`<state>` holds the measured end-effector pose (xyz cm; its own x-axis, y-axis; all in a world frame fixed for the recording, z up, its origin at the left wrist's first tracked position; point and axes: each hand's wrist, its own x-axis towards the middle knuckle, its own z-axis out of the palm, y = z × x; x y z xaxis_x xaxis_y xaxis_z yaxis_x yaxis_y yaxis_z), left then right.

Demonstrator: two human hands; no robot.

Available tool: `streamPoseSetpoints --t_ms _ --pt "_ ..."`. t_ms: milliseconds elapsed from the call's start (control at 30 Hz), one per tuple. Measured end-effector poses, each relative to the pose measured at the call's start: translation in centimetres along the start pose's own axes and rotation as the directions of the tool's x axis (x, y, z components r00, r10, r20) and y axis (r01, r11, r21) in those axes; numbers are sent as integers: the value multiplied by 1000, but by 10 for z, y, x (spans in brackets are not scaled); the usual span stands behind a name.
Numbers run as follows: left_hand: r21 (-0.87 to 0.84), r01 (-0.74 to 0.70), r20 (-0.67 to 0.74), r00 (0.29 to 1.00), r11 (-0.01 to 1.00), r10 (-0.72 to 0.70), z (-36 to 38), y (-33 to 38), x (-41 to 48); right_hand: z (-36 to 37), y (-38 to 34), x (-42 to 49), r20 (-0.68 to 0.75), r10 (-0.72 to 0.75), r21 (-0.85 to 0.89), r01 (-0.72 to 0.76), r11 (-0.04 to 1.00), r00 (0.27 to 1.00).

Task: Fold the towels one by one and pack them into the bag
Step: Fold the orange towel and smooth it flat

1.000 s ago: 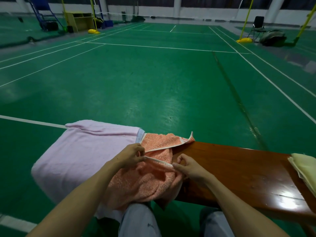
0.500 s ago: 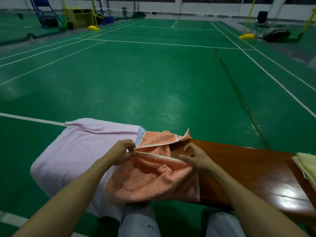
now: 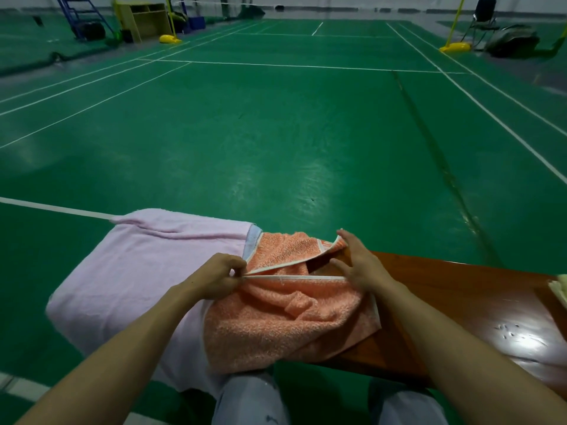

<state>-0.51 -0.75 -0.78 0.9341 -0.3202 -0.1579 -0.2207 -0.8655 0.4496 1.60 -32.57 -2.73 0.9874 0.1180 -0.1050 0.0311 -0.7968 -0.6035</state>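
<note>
Green badminton court floor [image 3: 276, 133] with white lines runs off into the distance, and up close a glossy brown wooden table [image 3: 460, 302] crosses the bottom of the view. At its left end lies a pale lilac towel [image 3: 138, 271], draped over the edge, and just beside it, overlapping it, is the orange towel [image 3: 285, 326], rumpled and hanging toward the person's knees. The left hand [image 3: 214, 279] has it: fingers [image 3: 236, 265] curled in tight, pinching the white hem at its left end, and that hem runs taut across to the right. The right hand [image 3: 363, 268] is over the other end, fingers [image 3: 345, 240] spread wide and straight above the turned-back far corner, gripping nothing. Way out at the right edge, a pale yellow towel [image 3: 560, 291] sits on the table, well apart from the action.
</note>
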Motion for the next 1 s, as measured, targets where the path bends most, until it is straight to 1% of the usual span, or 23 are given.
streamPoseSetpoints --t_ms 133,200,267,333,433,600,733,833,1000 --pt "-39 31 28 999 999 -30 -5 -4 0 5 -1 9 110 -40 -58 46 997 993" --pt "-28 35 25 999 999 -34 -7 -7 0 7 0 11 151 -48 -72 59 996 987" --pt "-15 47 6 999 999 -47 -7 -10 0 6 -1 9 143 -37 -51 45 998 989" --pt "-13 62 -13 998 998 -62 -5 -13 -1 5 0 8 95 -29 -36 32 999 995" --pt "-27 71 -33 997 997 -72 -4 -14 -1 3 4 1 61 -27 -68 31 997 998" --pt "-30 64 -21 998 998 -65 -2 -9 -4 -2 9 -14 45 -31 -165 38 985 999" --pt "-29 61 -10 998 998 -62 -3 -2 -6 -6 10 -20 80 -14 -293 37 955 997" --pt "-26 57 7 998 998 -57 -3 3 -6 -7 9 -22 114 31 -396 17 918 993" --pt "-25 63 15 998 998 -63 -3 6 -8 -8 6 -24 105 77 -468 -19 883 991"
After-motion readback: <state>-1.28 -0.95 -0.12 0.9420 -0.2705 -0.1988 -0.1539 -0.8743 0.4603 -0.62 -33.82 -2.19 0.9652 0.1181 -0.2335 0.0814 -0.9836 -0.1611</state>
